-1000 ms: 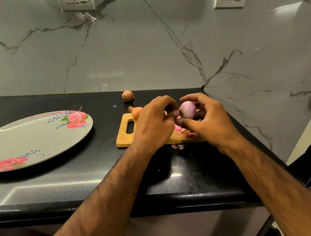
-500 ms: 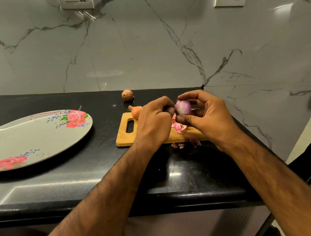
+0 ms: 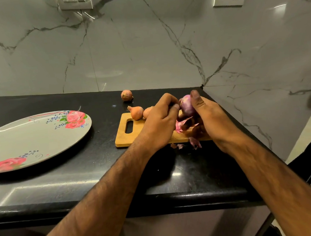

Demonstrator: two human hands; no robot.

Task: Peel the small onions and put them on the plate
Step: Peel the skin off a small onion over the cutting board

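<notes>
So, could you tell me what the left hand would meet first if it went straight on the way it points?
The purple onion that the right hand holds; the left hand seems to be pinching at it, though depth is unclear.

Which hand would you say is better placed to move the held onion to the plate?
Probably the left hand: it pinches the onion, nearer the plate; the right hand, gripping it, would reach across.

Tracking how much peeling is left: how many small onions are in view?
4. A lone onion on the counter; a pointed onion and a half-hidden onion at the far edge of the cutting board; left hand and right hand hold a purple onion. More may be hidden.
</notes>
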